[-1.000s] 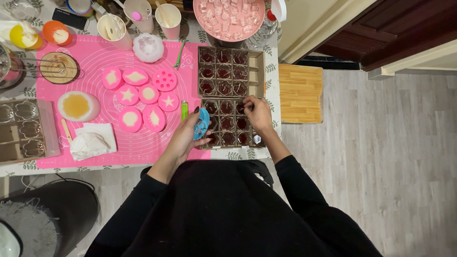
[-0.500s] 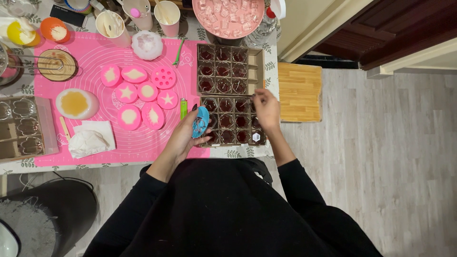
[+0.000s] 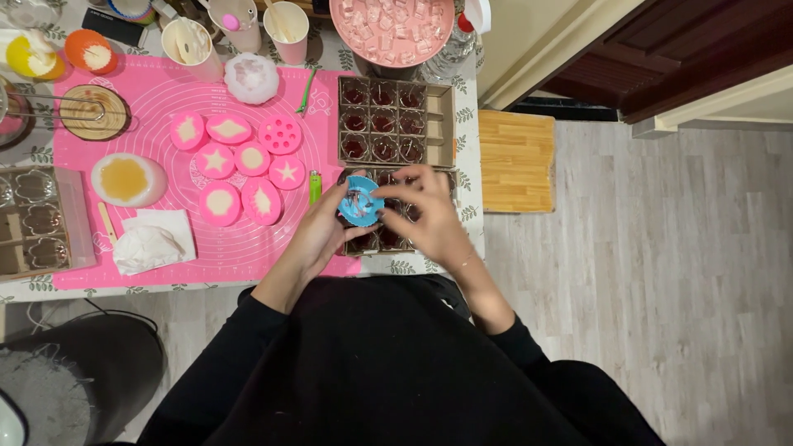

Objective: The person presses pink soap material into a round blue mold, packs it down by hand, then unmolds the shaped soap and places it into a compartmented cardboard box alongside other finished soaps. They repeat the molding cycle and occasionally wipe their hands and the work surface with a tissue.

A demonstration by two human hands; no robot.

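Left hand [image 3: 318, 235] cups a small blue cup [image 3: 360, 205] from below and the side, fingers wrapped on it, over the near tray of dark-filled cells [image 3: 388, 239] at the table's front edge. Right hand [image 3: 429, 211] sits at 3 o'clock of the cup, fingertips [image 3: 395, 183] bent in toward its rim; whether they pinch anything from the cup I cannot tell, too small. Judged step: taking bits from the cup and dropping them into the cells below. The next move would call for a steady cup and a fine pinch aimed at one cell, as the cells sit tight together. At 12 o'clock of the hands lies a second tray of dark cells [image 3: 444, 124], touching or just beside the near one. A green lighter [image 3: 315, 187] lies at 9 o'clock of the cup, near the left wrist's path. Further at 9 to 10 o'clock, pink moulds with pale fills [image 3: 239, 169] on a pink mat [image 3: 149, 107]. A pink bowl of pale cubes [image 3: 392, 29] at 12 o'clock, well apart. Both hands cover much of the near tray, so its cells are mostly hidden.
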